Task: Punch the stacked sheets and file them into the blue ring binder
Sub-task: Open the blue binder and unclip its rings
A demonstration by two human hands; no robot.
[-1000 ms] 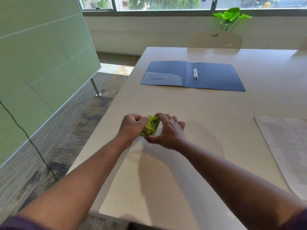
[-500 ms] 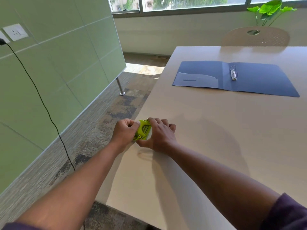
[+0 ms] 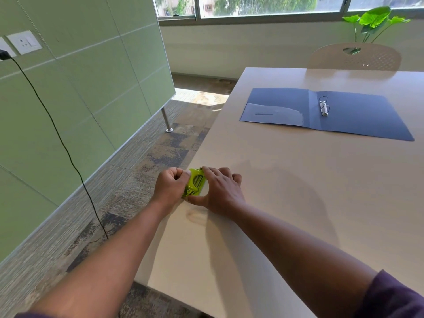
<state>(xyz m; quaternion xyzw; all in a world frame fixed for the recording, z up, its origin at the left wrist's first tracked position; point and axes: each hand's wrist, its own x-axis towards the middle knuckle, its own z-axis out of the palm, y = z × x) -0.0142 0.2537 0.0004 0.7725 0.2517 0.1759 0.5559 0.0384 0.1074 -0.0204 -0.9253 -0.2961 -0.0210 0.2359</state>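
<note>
A pale desk (image 3: 286, 180) ran out from the green partition wall toward the window. At its near left edge both hands were clamped on a small green hole punch (image 3: 195, 182): the left hand (image 3: 171, 185) fisted against its outer side, the right hand (image 3: 221, 188) pinching the other side, fingers spread on the desk. To do this well, I judged, the punch should be steadied flat before any paper went in. The blue ring binder (image 3: 358, 115) lay open well beyond the grip, to the right. No sheets were visible.
</note>
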